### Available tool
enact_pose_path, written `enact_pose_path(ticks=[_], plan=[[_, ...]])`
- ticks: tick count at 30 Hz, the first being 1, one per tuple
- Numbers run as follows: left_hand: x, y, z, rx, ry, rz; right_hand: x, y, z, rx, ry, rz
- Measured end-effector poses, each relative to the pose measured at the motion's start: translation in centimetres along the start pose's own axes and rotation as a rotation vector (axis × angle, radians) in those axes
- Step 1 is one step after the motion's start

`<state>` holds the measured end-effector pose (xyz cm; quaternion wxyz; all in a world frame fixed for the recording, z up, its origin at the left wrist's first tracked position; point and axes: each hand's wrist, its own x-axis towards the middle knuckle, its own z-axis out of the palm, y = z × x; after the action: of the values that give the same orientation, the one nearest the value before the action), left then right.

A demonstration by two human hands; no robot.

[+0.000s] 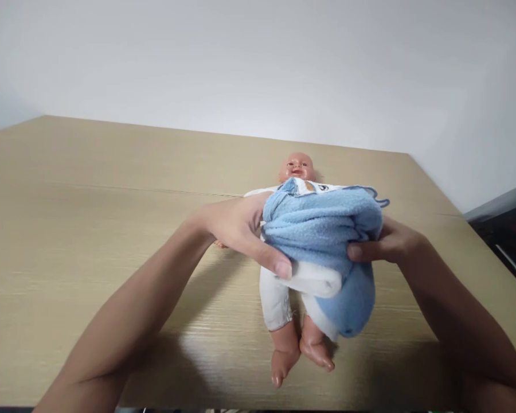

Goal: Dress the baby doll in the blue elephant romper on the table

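Observation:
A baby doll (298, 166) with a white cloth body lies on its back on the table, head away from me and bare feet toward me. Over its torso I hold a bunched blue fleecy baby garment (318, 221), which hides most of the body. My left hand (249, 229) grips the left side, its thumb pressed on a white flap (313, 280) at the lower edge. On the right, my right hand (384, 241) pinches the cloth with its thumb in front and the other fingers hidden behind. A blue part of the garment hangs below, beside the doll's leg.
The light wooden table (90, 229) extends to both sides, with a seam running across it. Behind it rises a plain pale wall (241, 69). A dark object (507, 235) stands past the table's right edge.

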<state>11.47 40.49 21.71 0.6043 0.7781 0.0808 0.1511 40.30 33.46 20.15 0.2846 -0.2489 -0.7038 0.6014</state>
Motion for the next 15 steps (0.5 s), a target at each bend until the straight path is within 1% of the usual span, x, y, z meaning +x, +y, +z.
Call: enact_pose_path(ticks=[1, 3, 4, 6, 8, 9, 12, 15], plan=[[0.0, 0.0, -0.1, 0.015, 0.005, -0.001, -0.1, 0.2, -0.1, 0.008, 0.030, 0.020], [-0.1, 0.0, -0.5, 0.039, 0.005, 0.008, -0.2, 0.6, -0.2, 0.013, 0.030, 0.066], [-0.1, 0.1, -0.6, 0.037, -0.001, 0.016, -0.1, 0.7, -0.2, 0.020, 0.000, 0.087], [-0.2, 0.3, -0.6, 0.022, -0.003, 0.011, 0.1, 1.0, -0.1, 0.056, -0.102, 0.121], [-0.3, 0.5, -0.1, 0.013, 0.053, -0.018, 0.4, 1.3, 0.0, 0.096, -0.181, 0.119], [-0.3, 0.5, 0.4, 0.014, 0.104, -0.029, 0.4, 1.5, 0.2, 0.110, -0.181, 0.100], [-0.6, 0.5, 2.6, 0.015, 0.255, -0.022, -0.3, 1.7, 0.7, 0.123, -0.114, 0.031], [-0.9, 0.3, 5.3, 0.000, 0.315, 0.039, -1.7, 1.3, 1.6, 0.069, -0.044, 0.055]])
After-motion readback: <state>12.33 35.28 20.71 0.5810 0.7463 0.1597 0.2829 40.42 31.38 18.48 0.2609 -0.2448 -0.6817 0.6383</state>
